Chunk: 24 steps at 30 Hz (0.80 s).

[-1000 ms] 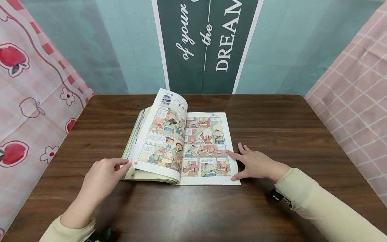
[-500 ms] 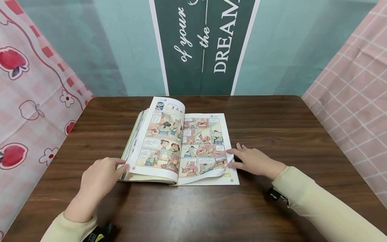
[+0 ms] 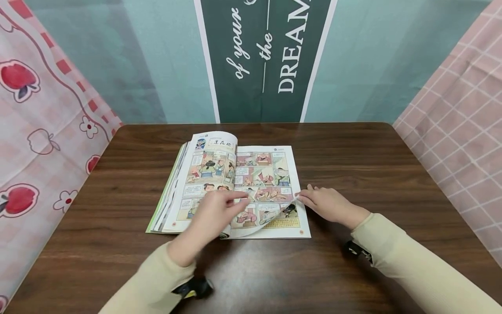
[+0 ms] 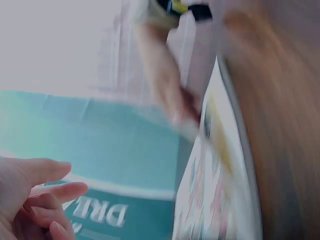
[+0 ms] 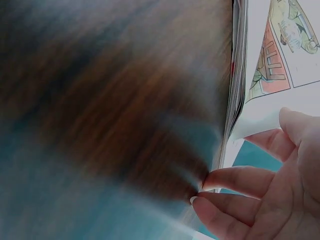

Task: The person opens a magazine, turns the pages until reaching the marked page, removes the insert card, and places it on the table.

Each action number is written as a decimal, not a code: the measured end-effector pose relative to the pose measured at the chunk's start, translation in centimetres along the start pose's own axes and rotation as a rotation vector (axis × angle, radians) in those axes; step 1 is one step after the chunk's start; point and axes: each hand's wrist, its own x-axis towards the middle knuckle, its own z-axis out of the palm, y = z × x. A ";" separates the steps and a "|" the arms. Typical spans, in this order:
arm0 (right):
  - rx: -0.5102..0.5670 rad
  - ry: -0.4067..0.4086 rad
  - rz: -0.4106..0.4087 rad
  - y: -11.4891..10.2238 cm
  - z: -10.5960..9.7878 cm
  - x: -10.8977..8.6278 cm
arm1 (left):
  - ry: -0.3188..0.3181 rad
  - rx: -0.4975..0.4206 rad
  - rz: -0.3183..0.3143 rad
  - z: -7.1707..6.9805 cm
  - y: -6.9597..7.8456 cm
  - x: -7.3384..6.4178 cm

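Observation:
An open comic book (image 3: 266, 174) lies on the table, its pages full of coloured panels. The lower corner of a right-hand page (image 3: 256, 229) is lifted and curls back, showing part of the sheet beneath. At the book's right edge my right hand (image 3: 327, 205) pinches this page between thumb and fingers; in the right wrist view the page (image 5: 260, 117) bends at the thumb. My left hand (image 3: 213, 213) is over the lower middle of the book and holds nothing. The left wrist view shows its thumb and index finger apart and the other fingers loosely bent.
The brown wooden table (image 3: 353, 152) extends around the book. Behind it hangs a teal cloth (image 3: 164, 56) with a dark green lettered panel. A pink apple-print cloth (image 3: 51, 131) hangs at the left, a pink checked cloth (image 3: 459, 122) at the right.
My left hand has let go of the left-hand page and moved right across the book. That page has settled lower to the left. My right hand has lifted the right-hand page's corner.

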 end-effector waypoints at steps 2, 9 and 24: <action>0.004 0.002 0.009 0.0 0.1 0.1 | -0.025 0.013 0.024 1.6 0.9 0.8; 0.014 0.012 0.037 -0.2 -0.1 0.2 | -0.071 0.112 0.111 5.7 3.2 3.0; 0.074 -0.033 0.119 -0.2 -0.4 -0.2 | -0.047 0.204 0.048 7.7 3.3 4.7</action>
